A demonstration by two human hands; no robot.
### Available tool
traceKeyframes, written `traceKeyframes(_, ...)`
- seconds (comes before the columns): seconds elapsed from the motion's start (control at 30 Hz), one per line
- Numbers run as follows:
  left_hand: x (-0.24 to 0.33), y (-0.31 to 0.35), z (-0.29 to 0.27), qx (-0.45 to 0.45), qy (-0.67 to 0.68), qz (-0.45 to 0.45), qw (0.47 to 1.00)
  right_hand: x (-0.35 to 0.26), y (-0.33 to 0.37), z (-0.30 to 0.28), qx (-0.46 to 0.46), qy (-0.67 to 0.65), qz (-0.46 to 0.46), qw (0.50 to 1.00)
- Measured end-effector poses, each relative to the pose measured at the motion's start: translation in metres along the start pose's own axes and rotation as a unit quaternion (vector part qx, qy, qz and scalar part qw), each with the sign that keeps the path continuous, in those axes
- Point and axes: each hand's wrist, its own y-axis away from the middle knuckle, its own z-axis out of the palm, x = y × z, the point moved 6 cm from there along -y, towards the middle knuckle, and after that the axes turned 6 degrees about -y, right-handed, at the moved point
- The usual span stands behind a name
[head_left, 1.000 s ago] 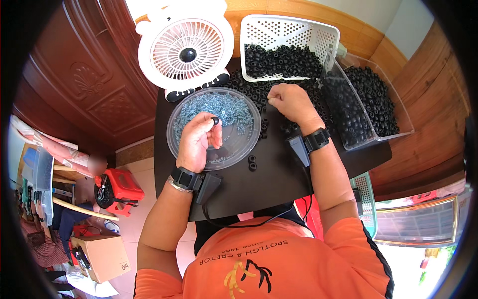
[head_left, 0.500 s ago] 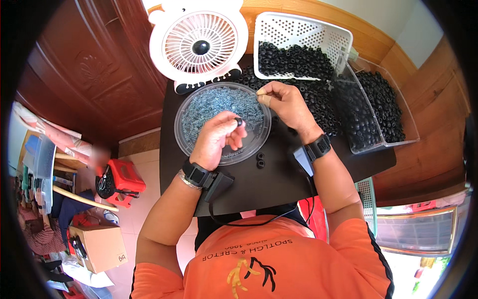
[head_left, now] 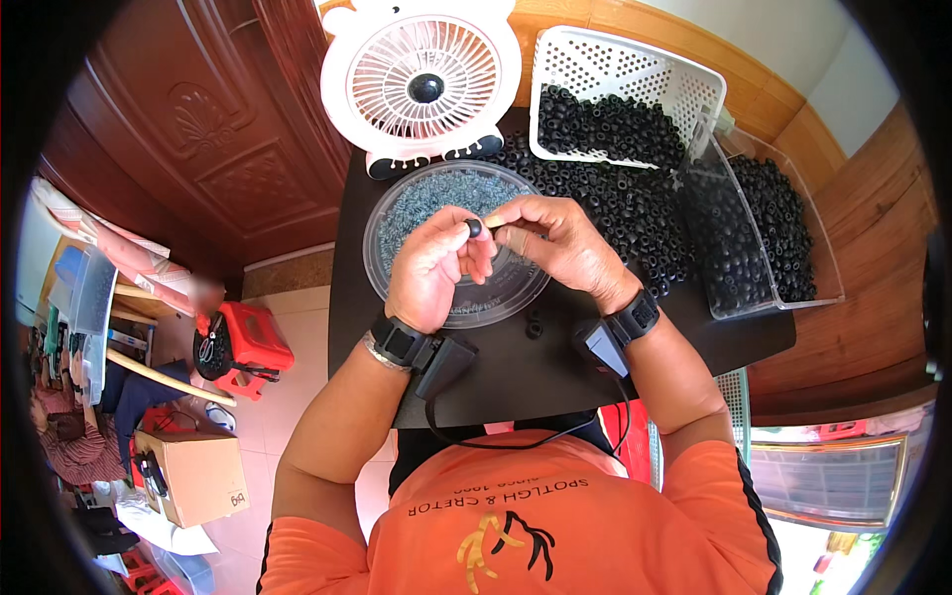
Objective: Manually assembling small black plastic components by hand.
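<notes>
My left hand (head_left: 428, 270) is raised over a round clear tub (head_left: 518, 302) and pinches a small black ring-shaped part (head_left: 474, 228) between thumb and fingers. From the right, my right hand (head_left: 567, 243) reaches in with thumb and forefinger closed, its fingertips right beside that part. Whatever those fingertips hold is too small to make out. Inside the tub lie a great many tiny bluish pieces (head_left: 416, 198). A couple of loose black parts (head_left: 534, 325) rest on the dark table (head_left: 486, 382) just in front of the tub.
A pink-and-white fan (head_left: 424, 89) stands behind the tub. Black parts (head_left: 625, 213) are heaped on the table's right side, by a white perforated basket (head_left: 694, 84) and a clear bin (head_left: 828, 268), both holding more. A cable (head_left: 516, 444) hangs between my wrist devices.
My right hand has come from the tub's far right edge toward my left hand, and their fingertips now meet. My left hand still holds the black part.
</notes>
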Motion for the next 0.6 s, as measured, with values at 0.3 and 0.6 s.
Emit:
traceKeyframes(0.3, -0.012, 0.001, 0.010, -0.027, -0.034, -0.069, 0.997, 0.003, 0.000, -0.011, 0.049, -0.074, -0.025, 0.996)
traceKeyframes(0.6, -0.010, 0.002, 0.011, -0.019, -0.047, -0.068, 0.996, 0.000, 0.001, -0.013, 0.036, -0.079, -0.008, 0.996)
